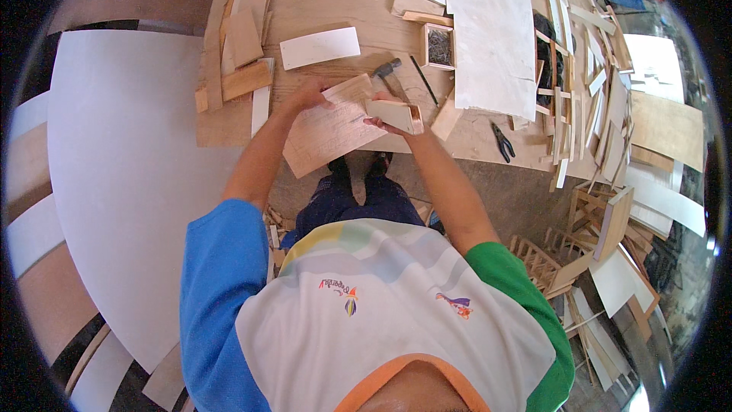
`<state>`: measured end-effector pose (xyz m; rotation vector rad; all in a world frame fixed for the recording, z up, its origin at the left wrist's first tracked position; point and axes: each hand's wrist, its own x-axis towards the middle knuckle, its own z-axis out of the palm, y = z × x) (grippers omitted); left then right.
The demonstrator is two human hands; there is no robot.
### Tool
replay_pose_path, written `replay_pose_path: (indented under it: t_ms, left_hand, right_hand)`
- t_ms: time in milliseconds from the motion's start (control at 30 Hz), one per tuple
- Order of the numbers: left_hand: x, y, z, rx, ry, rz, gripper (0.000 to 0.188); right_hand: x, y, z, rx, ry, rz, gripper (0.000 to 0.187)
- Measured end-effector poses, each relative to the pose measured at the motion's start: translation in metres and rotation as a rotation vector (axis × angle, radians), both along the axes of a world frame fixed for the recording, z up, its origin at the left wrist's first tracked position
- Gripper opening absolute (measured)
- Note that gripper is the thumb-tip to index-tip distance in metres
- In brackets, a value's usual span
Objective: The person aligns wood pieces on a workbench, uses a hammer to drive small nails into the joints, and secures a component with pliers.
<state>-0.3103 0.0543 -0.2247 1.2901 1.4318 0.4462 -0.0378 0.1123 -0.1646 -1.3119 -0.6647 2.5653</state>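
Note:
My left hand (311,94) grips the far left edge of a thin plywood board (329,128), which is tilted and overhangs the table's near edge. In my right hand (412,131) is a small pale wooden piece (393,114), with fingers wrapped round it. This piece lies over the board's right side; its inner side is hidden. Just beyond my right hand a claw hammer (387,69) rests on the table, its handle pointing toward me. A thin black rod (424,81) lies to the right of the hammer.
On the wooden table (305,11) stand a small box of nails (439,47) and a white panel (489,38). Pliers (503,143) lie near its front edge. A white strip (319,48) is beyond my left hand. Wood scraps crowd both sides; a large white sheet (122,168) stands left.

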Motion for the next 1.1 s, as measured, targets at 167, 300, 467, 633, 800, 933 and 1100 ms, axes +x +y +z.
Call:
replay_pose_path:
  t_ms: [167, 300, 467, 633, 800, 933, 1100]
  left_hand:
    - [0.018, -0.011, 0.107, -0.09, -0.015, 0.21, 0.053]
    - [0.017, -0.012, 0.145, 0.148, -0.003, 0.211, 0.055]
    - [0.012, -0.011, 0.197, 0.4, 0.291, 0.262, 0.055]
    - [0.04, -0.013, 0.268, 0.551, 0.497, 0.292, 0.051]
    - [0.045, -0.017, 0.275, 0.936, 0.49, 0.205, 0.053]
    - [0.061, -0.026, 0.274, 1.017, 0.578, 0.283, 0.046]
    - [0.066, -0.032, 0.275, 1.073, 0.628, 0.243, 0.044]
  right_hand:
    - [0.005, -0.001, 0.061, 0.092, -0.186, 0.251, 0.038]
    - [0.005, -0.006, 0.08, 0.398, -0.189, 0.25, 0.043]
    - [-0.003, 0.013, 0.089, 0.773, -0.091, 0.192, 0.054]
    - [-0.014, 0.032, 0.093, 1.021, -0.04, 0.075, 0.055]
    - [-0.019, 0.036, 0.119, 1.152, 0.234, -0.141, 0.055]
    - [-0.018, 0.04, 0.117, 1.204, 0.313, -0.138, 0.058]
    - [-0.013, 0.031, 0.121, 1.132, 0.429, -0.163, 0.044]
